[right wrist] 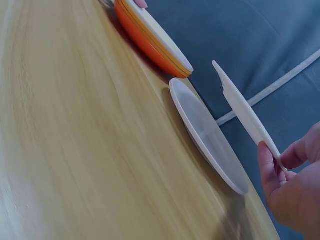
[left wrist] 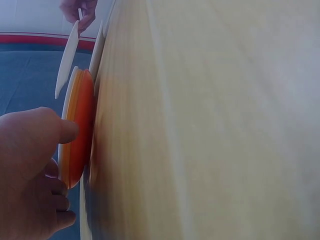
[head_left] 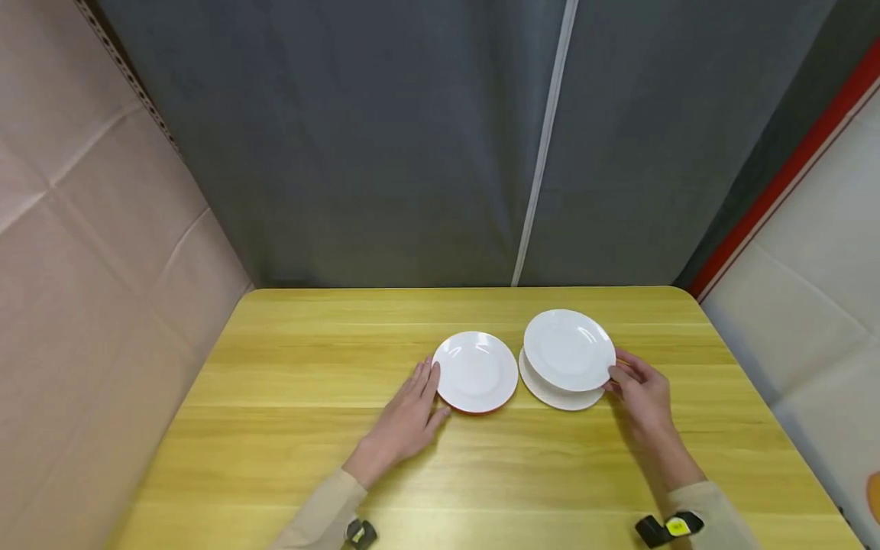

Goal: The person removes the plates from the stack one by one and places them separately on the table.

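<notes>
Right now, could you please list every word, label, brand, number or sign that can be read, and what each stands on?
None can be read.
Yellow patch on the right wrist device: any lettering too small to read.
Left wrist device: likewise.
Held plate: no print visible.

A dark curtain [head_left: 357, 153] fills the top centre; creased cloth [head_left: 89, 283] covers the left; a red band [head_left: 797, 166] slants upper right.
</notes>
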The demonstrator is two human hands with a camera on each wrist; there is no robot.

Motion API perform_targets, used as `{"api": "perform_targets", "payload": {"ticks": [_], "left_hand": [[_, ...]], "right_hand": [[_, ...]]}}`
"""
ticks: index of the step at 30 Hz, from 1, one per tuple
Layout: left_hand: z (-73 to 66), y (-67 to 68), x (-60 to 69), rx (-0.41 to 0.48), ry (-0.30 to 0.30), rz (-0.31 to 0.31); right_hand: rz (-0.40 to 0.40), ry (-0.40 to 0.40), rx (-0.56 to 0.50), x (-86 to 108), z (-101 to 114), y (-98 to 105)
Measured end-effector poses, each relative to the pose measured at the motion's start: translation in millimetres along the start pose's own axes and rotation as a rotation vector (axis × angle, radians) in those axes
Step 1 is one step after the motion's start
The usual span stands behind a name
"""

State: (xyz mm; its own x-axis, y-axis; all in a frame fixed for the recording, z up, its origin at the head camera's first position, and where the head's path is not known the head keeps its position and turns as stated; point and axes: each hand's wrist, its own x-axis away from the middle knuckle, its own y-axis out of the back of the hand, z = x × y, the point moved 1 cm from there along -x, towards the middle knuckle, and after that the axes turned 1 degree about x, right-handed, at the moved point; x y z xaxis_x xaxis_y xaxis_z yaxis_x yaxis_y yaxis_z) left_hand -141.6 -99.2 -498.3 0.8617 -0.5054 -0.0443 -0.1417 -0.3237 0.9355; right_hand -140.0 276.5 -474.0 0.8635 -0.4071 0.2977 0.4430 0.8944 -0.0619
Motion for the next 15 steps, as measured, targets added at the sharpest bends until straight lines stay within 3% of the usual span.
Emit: {"api": "perform_targets", "payload": {"ticks": [7,15], "left_hand": [[0.5,0.5,0.2,-0.004,0.004,0.005],[-0.1,1.9,0.1,-0.011,0.008,0.02]], "right_hand": [[-0.019,0.005,-0.059,-1.8,2,12],[-0.059,-0.021,-0.048,-3.8,2,29]]}}
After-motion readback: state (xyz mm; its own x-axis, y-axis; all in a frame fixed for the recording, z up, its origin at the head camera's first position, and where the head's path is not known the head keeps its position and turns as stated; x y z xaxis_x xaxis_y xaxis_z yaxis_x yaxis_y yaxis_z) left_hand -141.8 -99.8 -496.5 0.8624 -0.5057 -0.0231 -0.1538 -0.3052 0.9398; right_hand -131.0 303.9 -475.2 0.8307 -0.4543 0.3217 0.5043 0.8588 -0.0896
